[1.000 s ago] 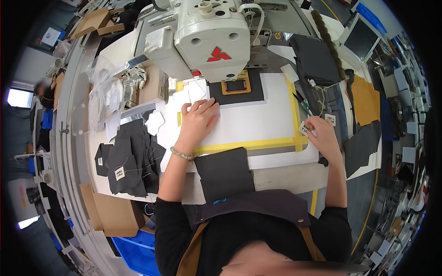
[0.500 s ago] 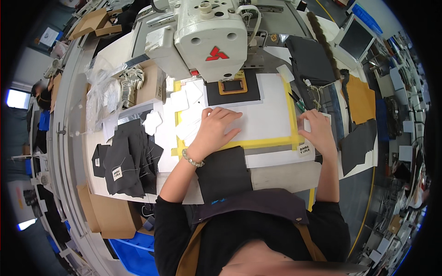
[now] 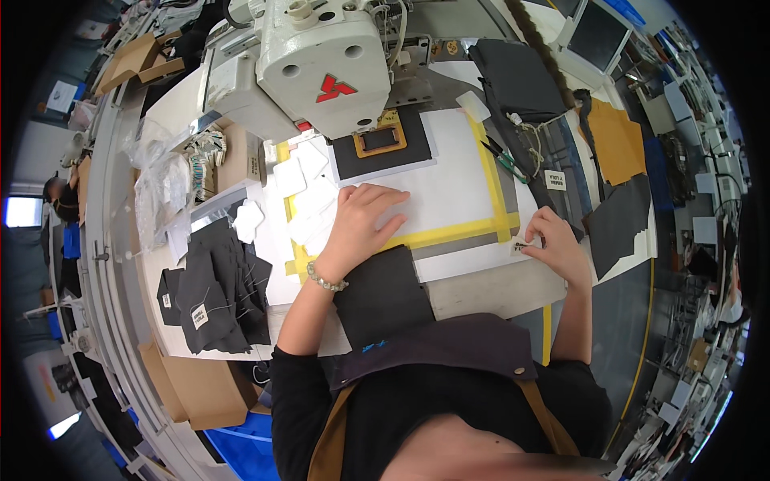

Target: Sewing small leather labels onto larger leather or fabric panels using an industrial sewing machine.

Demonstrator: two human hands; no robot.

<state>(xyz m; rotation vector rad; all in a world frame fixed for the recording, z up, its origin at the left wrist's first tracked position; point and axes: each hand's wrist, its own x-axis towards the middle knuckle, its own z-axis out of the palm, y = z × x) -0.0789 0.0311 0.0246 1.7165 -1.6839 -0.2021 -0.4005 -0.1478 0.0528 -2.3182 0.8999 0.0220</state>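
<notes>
On the right side, the smooth grey floor [image 3: 622,337] carries a thin yellow painted line [image 3: 646,329], which appears curved. A second, broader yellow stripe [image 3: 547,337] lies just beside the front edge of the white worktable [image 3: 172,108]. Beyond the floor, grey and white furniture [image 3: 698,297] stands crowded together, too small to distinguish well. A long pale-grey metal rail [image 3: 112,272] runs at the left. Further out, a bright white rectangle [image 3: 22,212] shines, window or lamp, I cannot tell; lower, a slanted white light [image 3: 64,426] glows.
</notes>
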